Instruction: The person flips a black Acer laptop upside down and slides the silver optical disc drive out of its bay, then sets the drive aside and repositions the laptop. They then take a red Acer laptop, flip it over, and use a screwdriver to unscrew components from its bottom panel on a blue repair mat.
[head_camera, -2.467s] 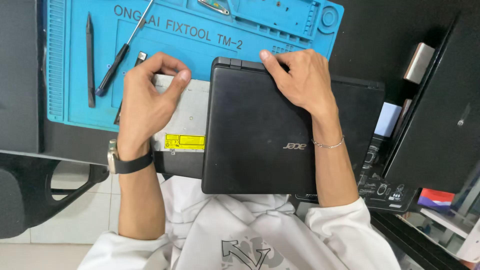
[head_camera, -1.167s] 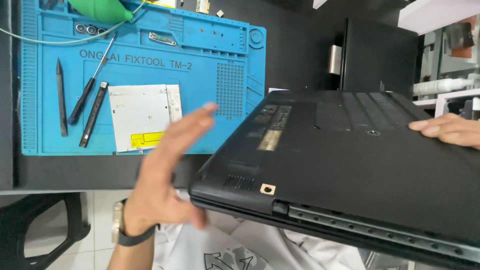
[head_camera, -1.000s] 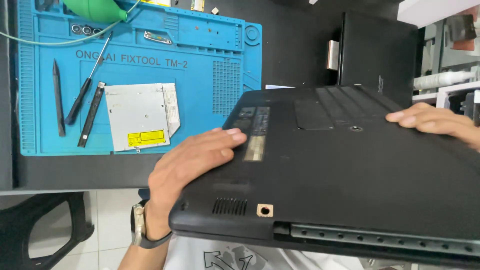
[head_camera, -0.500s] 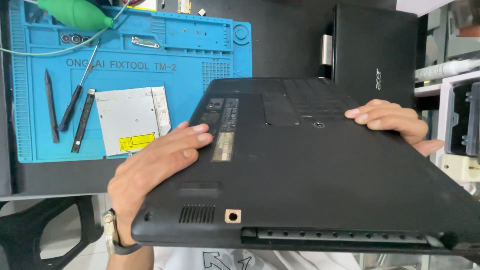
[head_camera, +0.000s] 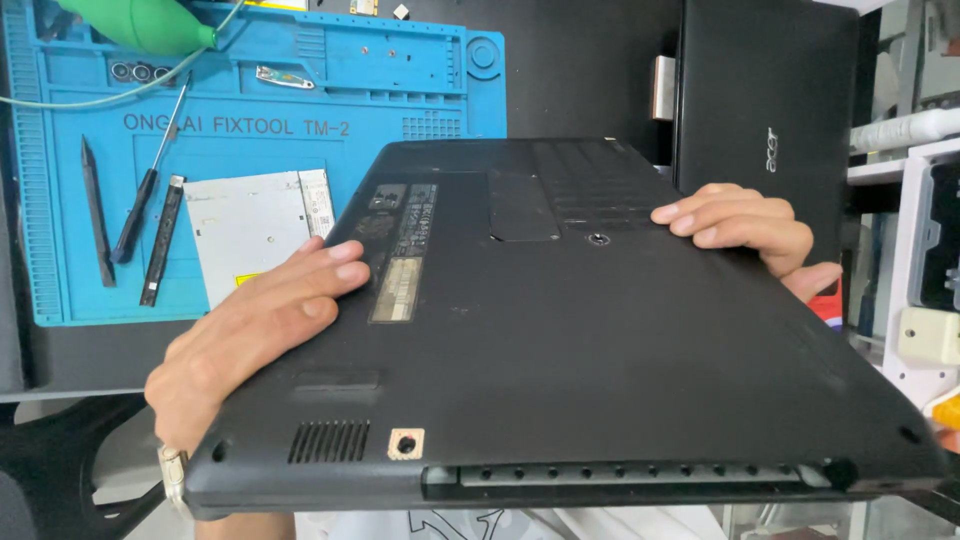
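Black laptop (head_camera: 600, 330), underside up, held across the centre of view, covering much of the bench. Left hand (head_camera: 255, 330) at 9 o'clock, fingers flat on the base, gripping the left edge. Right hand (head_camera: 745, 228) at 2 o'clock, fingers over the far edge, thumb beneath, grasping the same laptop. Blue repair mat (head_camera: 60, 250) at 10 o'clock, partly hidden by the laptop. On the mat: silver optical drive (head_camera: 255, 225), black spudger (head_camera: 95, 225), screwdriver (head_camera: 150, 180), narrow black bezel strip (head_camera: 162, 240), green air blower (head_camera: 140, 22) at the top edge. Second black laptop (head_camera: 770, 110) at 1 o'clock, closed, partly blocked by the right hand.
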